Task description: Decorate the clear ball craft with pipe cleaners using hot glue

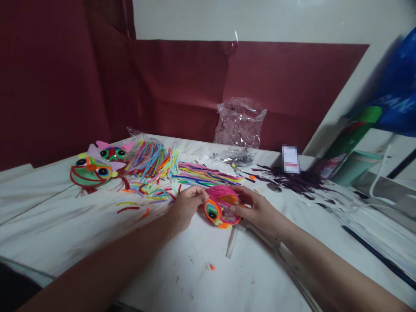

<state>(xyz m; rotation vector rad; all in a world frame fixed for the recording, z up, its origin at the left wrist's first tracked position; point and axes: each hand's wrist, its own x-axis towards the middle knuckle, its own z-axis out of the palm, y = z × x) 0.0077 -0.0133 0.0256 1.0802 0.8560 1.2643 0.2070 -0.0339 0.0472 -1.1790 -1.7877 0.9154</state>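
Note:
A round pink craft face [221,206] made of pipe cleaners, with a black eye ringed in green and orange, sits between my hands on the white table [195,268]. My left hand [186,206] pinches its left edge with closed fingers. My right hand [256,208] grips its right side, thumb on the front. Under my right wrist lies a pale glue gun [238,236], partly hidden.
Two finished craft faces [92,169] lie at the left. Heaps of coloured pipe cleaners [182,171] spread behind my hands, cut bits scattered about. A clear plastic bag [240,121] stands at the back, dark purple strands [292,180] to the right, boxes and a blue bag [396,91] far right.

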